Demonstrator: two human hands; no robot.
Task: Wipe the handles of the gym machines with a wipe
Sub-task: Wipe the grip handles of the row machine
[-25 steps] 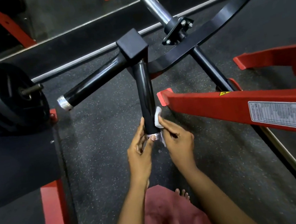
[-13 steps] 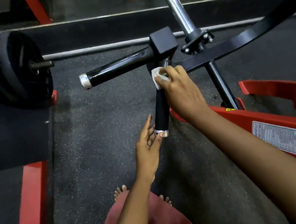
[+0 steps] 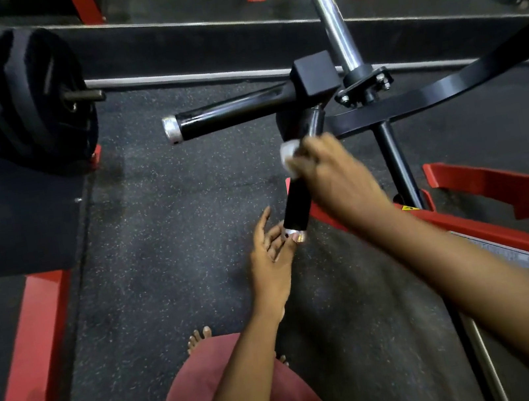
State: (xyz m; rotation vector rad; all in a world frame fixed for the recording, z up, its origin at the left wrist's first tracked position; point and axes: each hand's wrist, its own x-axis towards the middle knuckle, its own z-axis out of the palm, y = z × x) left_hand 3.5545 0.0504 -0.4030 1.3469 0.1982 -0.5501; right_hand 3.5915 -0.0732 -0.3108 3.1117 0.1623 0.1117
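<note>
Since half a second ago the right hand (image 3: pixel 335 171) has slid with the wipe (image 3: pixel 290 156) from just under the black block (image 3: pixel 314 76) down to about the middle of the near handle (image 3: pixel 303 190); the left hand (image 3: pixel 269 251) has kept its place at the lower end.

From the left: weight plates (image 3: pixel 42 96) sit on their peg, well apart from the work. The side handle (image 3: pixel 229 115) juts left from the block, untouched by either hand. The left hand is open, fingers spread, fingertips touching the silver cap (image 3: pixel 296 234) of the near handle to steady it. Just above, the right hand is closed round the handle with the wipe pressed between palm and grip; it is blurred, so the exact finger placement cannot be told. Further right stand the chrome peg (image 3: pixel 334 24) and the red frame (image 3: pixel 496 184).

To do this stroke well, I judge the wipe should stay wrapped fully around the grip, run down to the cap, and twist a little so the far side is covered. The left fingers should yield as the wipe arrives. The side handle probably comes next.
</note>
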